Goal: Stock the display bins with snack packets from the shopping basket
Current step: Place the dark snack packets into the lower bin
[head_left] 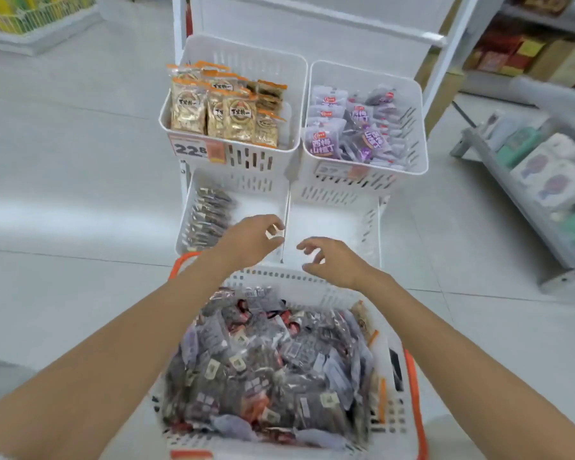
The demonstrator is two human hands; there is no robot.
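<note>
restocking near bins [372, 224]
left hand [249, 242] curled at a rim [285, 207] (grip unclear), right hand [334, 262] loose, empty; lift matching packets [273, 360] from the shopping basket [289, 277], file them upright.

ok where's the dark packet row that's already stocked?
Head view, left of centre: the dark packet row stands along the left wall of the lower left bin, just beyond the left hand.

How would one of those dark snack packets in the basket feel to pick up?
Probably light and floppy: the packets lie crumpled in a loose heap. Their glossy film looks slippery, so one may slide out of a loose grip.
</note>
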